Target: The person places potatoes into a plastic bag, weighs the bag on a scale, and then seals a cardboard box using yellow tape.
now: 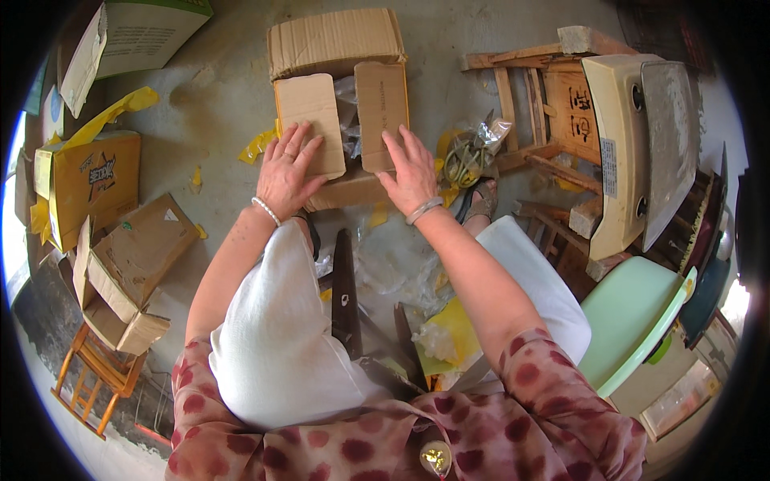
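Before me on the floor stands a cardboard box (337, 45), its far flap raised and its two side flaps folded inward. My left hand (287, 159) lies with spread fingers on the left flap (308, 114). On the lower outer corner of the right flap (378, 108) rests my right hand (410, 165), fingers spread. Neither hand grips anything. Between the flaps a gap shows clear plastic wrapping (347, 108) inside the box; what it wraps is hidden. The near flap (349, 191) slopes down toward me, between my wrists.
Coiled cord in plastic (466, 159) lies right of the box, near my sandal (482, 201). Further right are wooden stools (511, 108), a beige gas stove (619, 150) and a mint-green basin (631, 318). Leftward sit a yellow carton (96, 180) and an opened brown carton (138, 252).
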`<state>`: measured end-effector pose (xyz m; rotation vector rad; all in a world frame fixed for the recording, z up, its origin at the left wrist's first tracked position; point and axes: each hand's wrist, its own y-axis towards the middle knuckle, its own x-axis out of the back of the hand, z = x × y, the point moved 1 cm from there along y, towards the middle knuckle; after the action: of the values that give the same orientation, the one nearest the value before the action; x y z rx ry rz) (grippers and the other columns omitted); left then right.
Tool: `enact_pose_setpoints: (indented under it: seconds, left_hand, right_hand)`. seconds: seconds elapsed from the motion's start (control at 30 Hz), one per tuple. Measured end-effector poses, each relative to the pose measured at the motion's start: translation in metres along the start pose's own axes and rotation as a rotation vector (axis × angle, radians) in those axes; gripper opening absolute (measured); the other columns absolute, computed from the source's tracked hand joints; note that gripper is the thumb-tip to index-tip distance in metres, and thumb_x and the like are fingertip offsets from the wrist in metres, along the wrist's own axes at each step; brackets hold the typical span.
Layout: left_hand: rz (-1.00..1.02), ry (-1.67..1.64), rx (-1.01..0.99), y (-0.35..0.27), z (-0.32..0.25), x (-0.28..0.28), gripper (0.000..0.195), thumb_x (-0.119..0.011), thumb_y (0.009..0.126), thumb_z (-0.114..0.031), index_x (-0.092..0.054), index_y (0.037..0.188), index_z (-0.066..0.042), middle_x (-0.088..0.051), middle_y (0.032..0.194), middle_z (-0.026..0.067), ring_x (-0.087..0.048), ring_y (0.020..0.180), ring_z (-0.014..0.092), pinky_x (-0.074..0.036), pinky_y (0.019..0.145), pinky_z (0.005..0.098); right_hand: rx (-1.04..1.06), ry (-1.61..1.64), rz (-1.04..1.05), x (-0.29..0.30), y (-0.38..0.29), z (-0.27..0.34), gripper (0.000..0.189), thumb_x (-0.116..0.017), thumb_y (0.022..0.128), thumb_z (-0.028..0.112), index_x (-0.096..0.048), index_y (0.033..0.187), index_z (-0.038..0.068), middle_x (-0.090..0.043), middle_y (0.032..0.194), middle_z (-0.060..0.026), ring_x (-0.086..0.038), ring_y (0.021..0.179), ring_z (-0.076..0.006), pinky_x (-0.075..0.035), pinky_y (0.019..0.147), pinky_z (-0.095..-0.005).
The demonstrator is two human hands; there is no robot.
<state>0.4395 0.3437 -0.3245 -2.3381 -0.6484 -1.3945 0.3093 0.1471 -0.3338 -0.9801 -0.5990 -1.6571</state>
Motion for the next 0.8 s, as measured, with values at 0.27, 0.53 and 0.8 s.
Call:
enact_pose_setpoints:
  seconds: [0.27,0.53,0.8]
  left_hand:
    - [0.061,0.000,0.000,0.002,-0.007,0.004,0.078,-0.073,0.065,-0.025,-0.036,0.133,-0.013,-0.028,0.142,0.0122,-0.028,0.130,0.032,-0.026,0.103,0.0495]
    - [0.141,0.045,-0.168,0.011,-0.007,-0.006,0.072,-0.069,0.070,-0.029,-0.037,0.133,-0.015,-0.027,0.143,0.0101,-0.026,0.131,0.029,-0.025,0.103,0.0500]
    - [0.239,0.201,-0.229,0.017,-0.008,-0.032,0.062,-0.058,0.078,-0.042,-0.038,0.134,-0.024,-0.024,0.145,0.0064,-0.024,0.133,0.026,-0.020,0.102,0.0568]
  right_hand:
    - [-0.034,-0.036,0.027,-0.002,0.001,0.001,0.065,-0.070,0.068,0.015,-0.044,0.128,0.017,-0.034,0.134,-0.0173,-0.034,0.123,-0.0340,-0.029,0.098,-0.0443]
    - [-0.016,-0.139,0.073,-0.005,0.003,0.005,0.055,-0.067,0.069,0.011,-0.051,0.121,0.015,-0.034,0.134,-0.0166,-0.033,0.123,-0.0340,-0.029,0.098,-0.0454]
    - [-0.029,0.148,0.102,-0.004,0.004,-0.026,0.041,-0.055,0.070,-0.001,-0.059,0.109,0.010,-0.040,0.132,-0.0132,-0.037,0.122,-0.0316,-0.035,0.098,-0.0384]
